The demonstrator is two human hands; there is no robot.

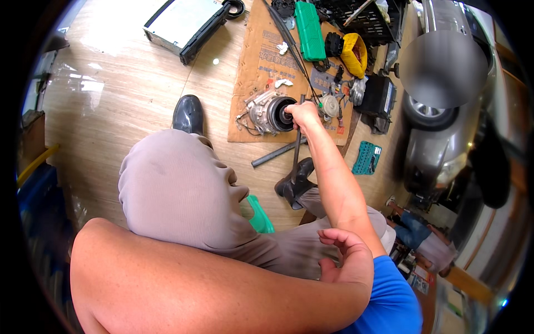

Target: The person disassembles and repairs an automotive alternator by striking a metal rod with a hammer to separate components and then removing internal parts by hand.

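Note:
A silver compressor-like part (260,110) with a black ribbed pulley (281,114) lies on flattened cardboard (245,67). My right hand (305,114) is closed around a long dark metal bar (296,156), right beside the pulley's hub. The bar looks like a socket-wrench handle; its lower end reaches toward my right boot (295,183). Crossing in front of me, my left arm ends at my right elbow. There my left hand (347,259) hangs with loosely bent, separated fingers and nothing visible in it. A round silver part (330,106) sits just right of my right hand.
A dark pipe (272,156) lies near my boots. Around the cardboard are a green case (309,30), a yellow bag (354,55), a black battery (378,97) and a teal socket set (367,158). A grey car (439,133) and another person (423,239) are at right.

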